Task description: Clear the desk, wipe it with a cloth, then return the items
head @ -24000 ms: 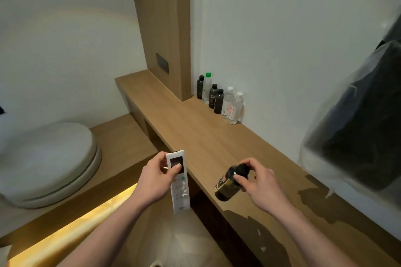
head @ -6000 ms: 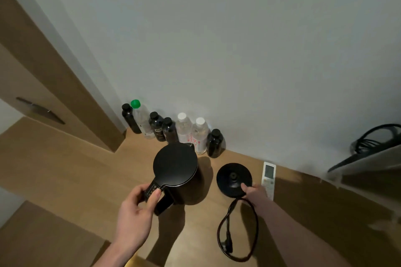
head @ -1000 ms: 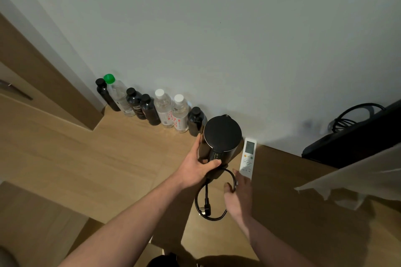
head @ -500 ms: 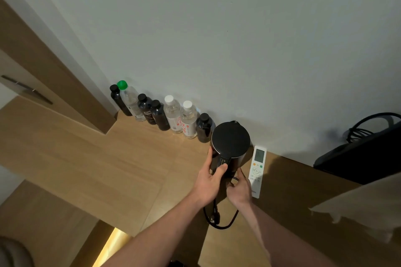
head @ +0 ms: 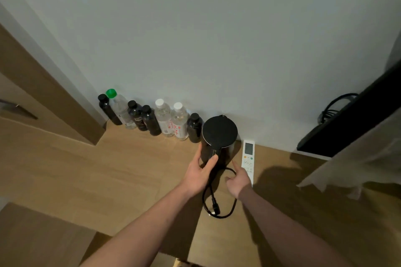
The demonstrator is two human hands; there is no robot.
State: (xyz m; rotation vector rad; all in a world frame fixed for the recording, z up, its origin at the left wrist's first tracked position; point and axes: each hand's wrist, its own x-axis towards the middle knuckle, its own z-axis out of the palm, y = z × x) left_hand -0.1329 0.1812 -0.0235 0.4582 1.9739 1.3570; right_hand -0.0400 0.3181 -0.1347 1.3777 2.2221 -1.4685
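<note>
Black kettle [head: 218, 136]: back by the wall, between bottles [head: 165, 117] and remote [head: 248, 159].
Left hand [head: 200, 174]: wrapped round its handle side, steadying it.
Right hand [head: 237, 180]: loose, grasping nothing, finger toward the kettle's foot.
Cord [head: 219, 201]: coiled on the wooden surface [head: 108, 169], tidy.

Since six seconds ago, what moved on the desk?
The kettle went right onto its base, beside the remote; the left hand keeps its grip on it. The right hand left the base. Bottles stayed lined up.
</note>
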